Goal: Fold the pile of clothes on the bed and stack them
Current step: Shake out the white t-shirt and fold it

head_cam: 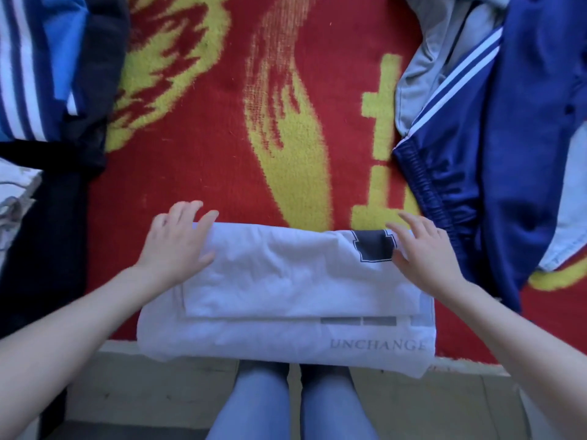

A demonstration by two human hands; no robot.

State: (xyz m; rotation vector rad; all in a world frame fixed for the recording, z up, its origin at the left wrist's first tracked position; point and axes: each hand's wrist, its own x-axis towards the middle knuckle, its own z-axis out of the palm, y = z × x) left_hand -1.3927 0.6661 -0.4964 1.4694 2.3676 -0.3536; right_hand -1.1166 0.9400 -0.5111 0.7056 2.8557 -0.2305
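A white T-shirt (pixel 286 287) with a dark printed patch and grey lettering lies folded into a wide rectangle at the near edge of the bed. My left hand (pixel 176 242) rests flat on its far left corner, fingers spread. My right hand (pixel 422 252) lies on its far right corner beside the dark patch, fingers apart. Neither hand grips the cloth. An unfolded heap of blue striped track pants and a pale grey garment (pixel 495 138) lies on the right.
The bed is covered by a red blanket with yellow patterns (pixel 222 154). Blue-and-white striped and dark garments (pixel 47 90) lie at the left. The shirt's near edge hangs over the bed's edge, above my legs in blue jeans (pixel 292 408).
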